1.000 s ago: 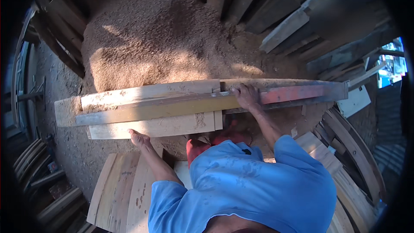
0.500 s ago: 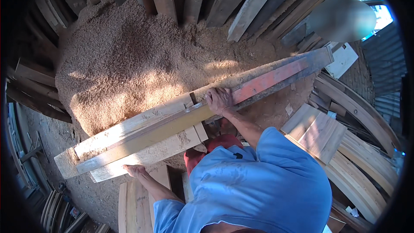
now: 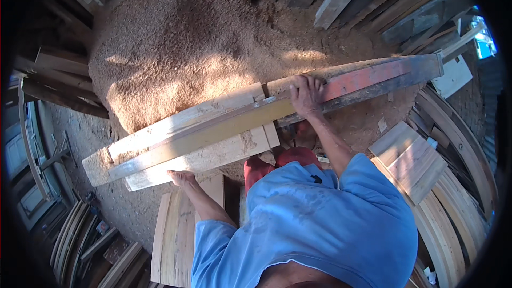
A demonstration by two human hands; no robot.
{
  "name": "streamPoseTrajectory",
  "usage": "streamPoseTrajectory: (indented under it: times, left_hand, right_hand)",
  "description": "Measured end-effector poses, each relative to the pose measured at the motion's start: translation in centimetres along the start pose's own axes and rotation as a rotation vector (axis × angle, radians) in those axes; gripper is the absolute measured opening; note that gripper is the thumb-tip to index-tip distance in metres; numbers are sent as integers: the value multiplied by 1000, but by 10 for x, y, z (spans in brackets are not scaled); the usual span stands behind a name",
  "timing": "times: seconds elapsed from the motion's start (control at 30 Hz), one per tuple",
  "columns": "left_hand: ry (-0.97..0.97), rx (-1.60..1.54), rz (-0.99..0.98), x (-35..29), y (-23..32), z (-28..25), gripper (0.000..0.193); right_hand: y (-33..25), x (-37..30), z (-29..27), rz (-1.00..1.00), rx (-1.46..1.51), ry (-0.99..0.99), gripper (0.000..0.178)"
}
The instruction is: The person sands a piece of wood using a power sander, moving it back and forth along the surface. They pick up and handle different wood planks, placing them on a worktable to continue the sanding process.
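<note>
A long wooden bar (image 3: 234, 121), yellowish on its left half and painted red on its right, runs slantwise across a long wooden bench-like structure. My right hand (image 3: 308, 96) is curled over the bar where yellow meets red. On the bar's near side lies a pale board (image 3: 213, 164) strewn with shavings. My left hand (image 3: 182, 177) grips this board's near edge, with some fingers hidden. Another pale board (image 3: 186, 120) lies along the bar's far side, beside the sawdust. What sits below the bar near my right hand is in shadow.
A large sawdust heap (image 3: 176, 48) rises beyond the structure. Upright planks (image 3: 341, 0) lean along the back. At right, a flat wooden panel (image 3: 408, 160) rests by stacked curved boards (image 3: 432, 234). More boards (image 3: 173, 240) stand near my left arm.
The whole scene has shifted up and to the right in the picture. Both hands stay at nearly the same places on the bar and the pale board.
</note>
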State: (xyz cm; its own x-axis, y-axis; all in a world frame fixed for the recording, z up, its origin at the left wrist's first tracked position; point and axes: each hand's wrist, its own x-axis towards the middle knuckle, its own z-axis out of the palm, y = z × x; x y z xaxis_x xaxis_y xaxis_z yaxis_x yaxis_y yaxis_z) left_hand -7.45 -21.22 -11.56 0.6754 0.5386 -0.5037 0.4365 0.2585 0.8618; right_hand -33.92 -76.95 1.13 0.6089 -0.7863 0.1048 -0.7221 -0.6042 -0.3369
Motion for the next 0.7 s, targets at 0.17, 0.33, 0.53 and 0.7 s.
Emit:
streamPoseTrajectory:
  times: [0.17,0.33,0.53,0.7]
  left_hand:
    - [-214,-105,-77,-11,-11,20,68]
    - [-166,-186,-212,-11,-12,-9,66]
    - [18,6,-59,-59,-9,44,68]
    - [-114,88,25,37,-41,-22,65]
  right_hand:
    - [70,-88,-21,370,110,-4,29]
    - [116,-85,-8,1163,897,-132,30]
    - [129,-57,4,981,638,-199,33]
    - [114,-48,-25,642,284,-516,38]
